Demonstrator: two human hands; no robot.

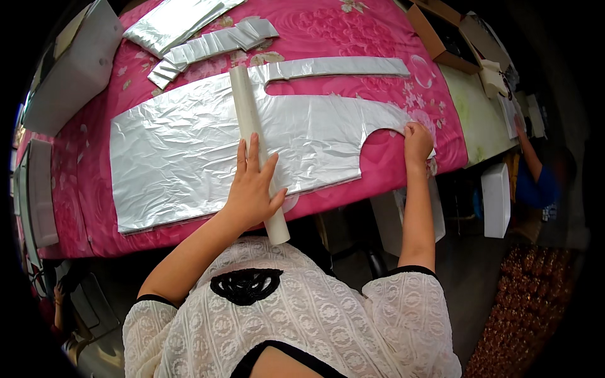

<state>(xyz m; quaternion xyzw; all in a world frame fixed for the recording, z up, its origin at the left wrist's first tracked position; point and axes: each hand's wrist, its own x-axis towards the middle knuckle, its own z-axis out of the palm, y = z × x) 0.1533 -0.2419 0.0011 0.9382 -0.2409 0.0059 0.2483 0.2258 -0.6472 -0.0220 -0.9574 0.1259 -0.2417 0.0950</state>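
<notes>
A wide sheet of crinkled silver plastic film (183,151), which looks layered along its near edge, lies flat on the pink table. Its right side has a curved cut-out, and a long strip runs along its far side. Across it rests a pale, straight tube (242,101), whose near end juts past the table edge. My left hand (252,189) lies on the tube with fingers spread, not wrapped around it. At the right, my right hand (417,143) has its fingers closed on the narrow end of the silver film, beside the cut-out.
Folded silver film pieces (214,45) lie at the far left on the pink flowered cloth (340,28). White foam boxes (75,75) stand along the left. At the far right are a cardboard box (441,38) and another person's arm (529,151).
</notes>
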